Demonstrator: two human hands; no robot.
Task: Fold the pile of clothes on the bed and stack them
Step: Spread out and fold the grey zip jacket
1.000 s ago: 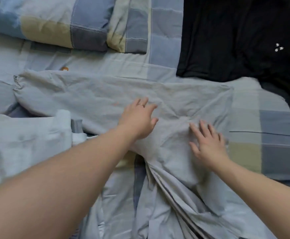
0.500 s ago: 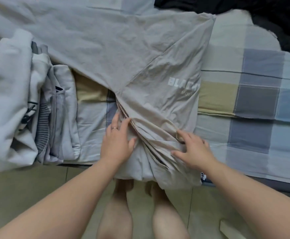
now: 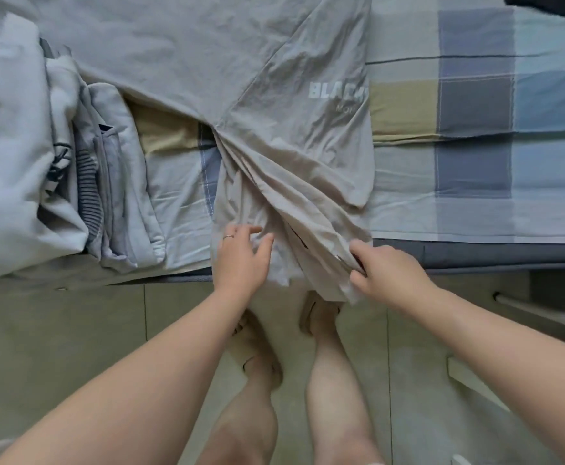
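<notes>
The grey garment (image 3: 274, 135) lies spread across the bed (image 3: 475, 256), filling the upper middle of the frame. Its near end is gathered into a bunch of pleats at the lower centre and hangs over the bed's edge toward the floor (image 3: 73, 330).

The right hand (image 3: 388, 273) has the right side of that bunch. Its fingers (image 3: 360, 246) are curled in and pinch a fold of cloth at the hem. The left hand (image 3: 241, 260) lies on the left side of the bunch with its fingers loosely spread, touching the cloth without gripping anything.

From the way it creases, I'd say this is thin, light woven cloth. It looks soft and limp, with no stiffness to hold a fold. It should lift with no effort, but it will sag and slide wherever it isn't held. The overhanging part could drag more of it off the bed.

I'd take hold at the hem, one hand at each outer corner of the bunched end. Pulling those apart should draw the pleats out flat before any fold is made. Gripping mid-panel would only make new wrinkles. The white lettering right of centre looks like a print and needs no special care.

A stack of folded clothes (image 3: 113, 182) sits at the left of the frame, just beside the garment, on the checked sheet (image 3: 475, 105). It looks like the place for this one once it is folded.
</notes>
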